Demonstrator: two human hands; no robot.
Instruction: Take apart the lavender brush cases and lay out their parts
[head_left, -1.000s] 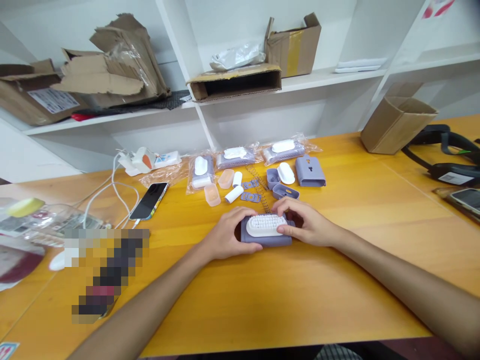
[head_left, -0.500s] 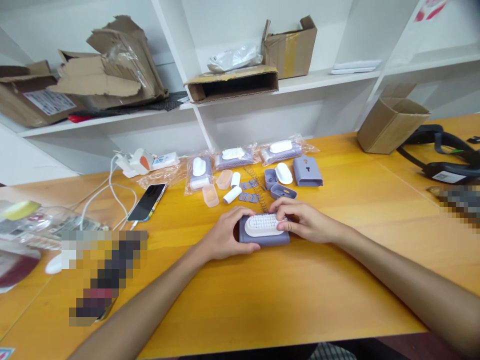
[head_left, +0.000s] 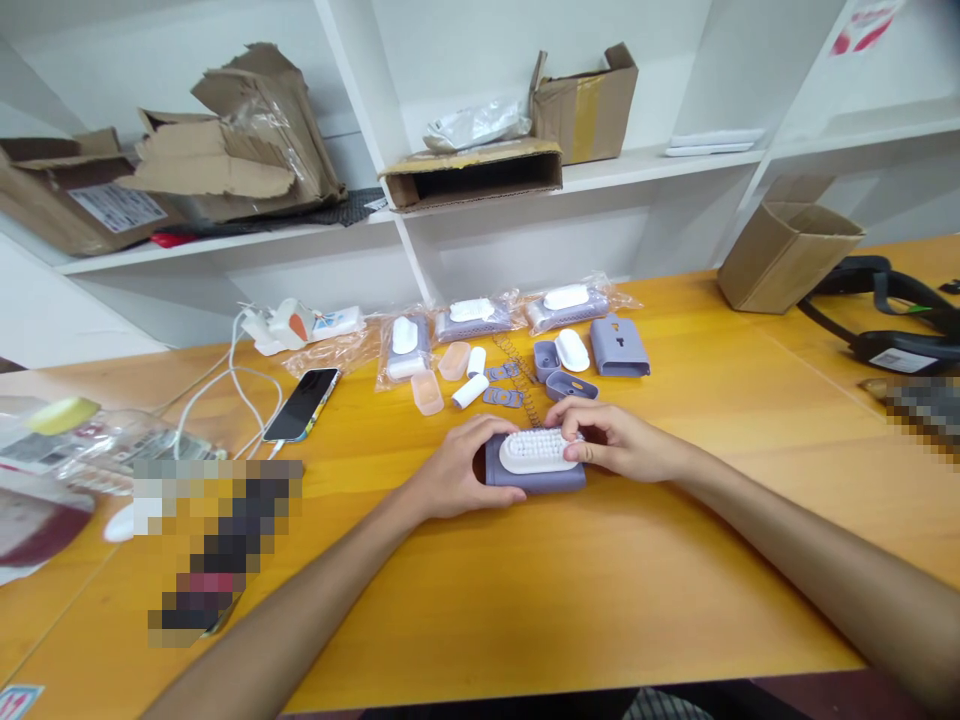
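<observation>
Gripping a white-bristled oval scrub brush at both ends, the left hand cups its lavender plastic base and the right hand curls over it, mid-table on the yellow wooden table.

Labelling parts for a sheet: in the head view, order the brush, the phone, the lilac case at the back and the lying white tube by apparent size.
1. The brush and the phone look about equally long; the brush sits nearer the camera, so I can't rank them.
2. The lilac case.
3. The white tube.
</observation>
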